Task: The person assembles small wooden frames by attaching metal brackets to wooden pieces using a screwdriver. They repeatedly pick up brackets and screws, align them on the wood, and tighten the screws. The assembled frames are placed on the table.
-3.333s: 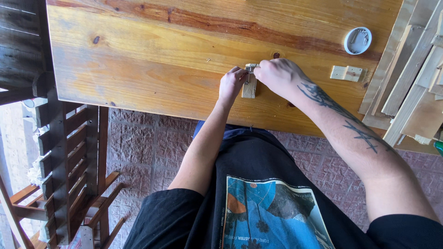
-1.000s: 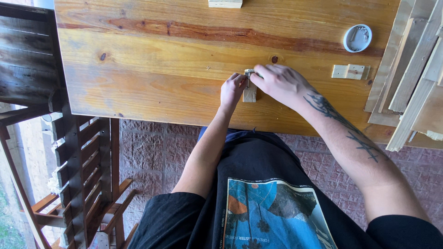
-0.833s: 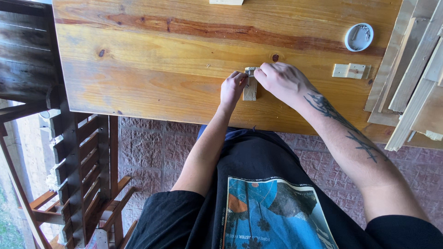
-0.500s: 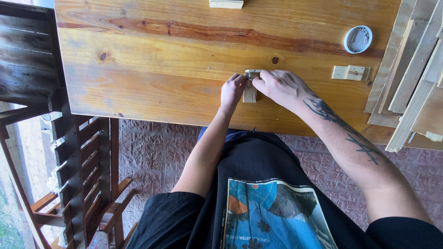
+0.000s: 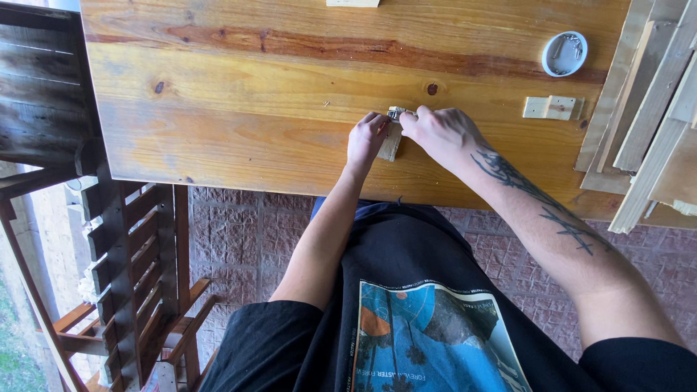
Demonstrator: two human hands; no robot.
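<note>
Fingers (image 5: 406, 120) of both your hands pinched shut on a small wood block (image 5: 390, 145), near the table's (image 5: 239, 94) front edge.
Left hand (image 5: 367, 138) pins the block flat; right hand (image 5: 439, 134) nips a small metal piece (image 5: 396, 112) at its far end. Keep the left pressing down, square the piece before committing. Spare block (image 5: 552, 107) and round white dish (image 5: 565, 53) sit well apart to your right.

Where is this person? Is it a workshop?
Probably a home woodworking spot on a patio. There is a big wooden table, a stack of wood planks, a paved brick floor, and both hands work on a small wood block.
</note>
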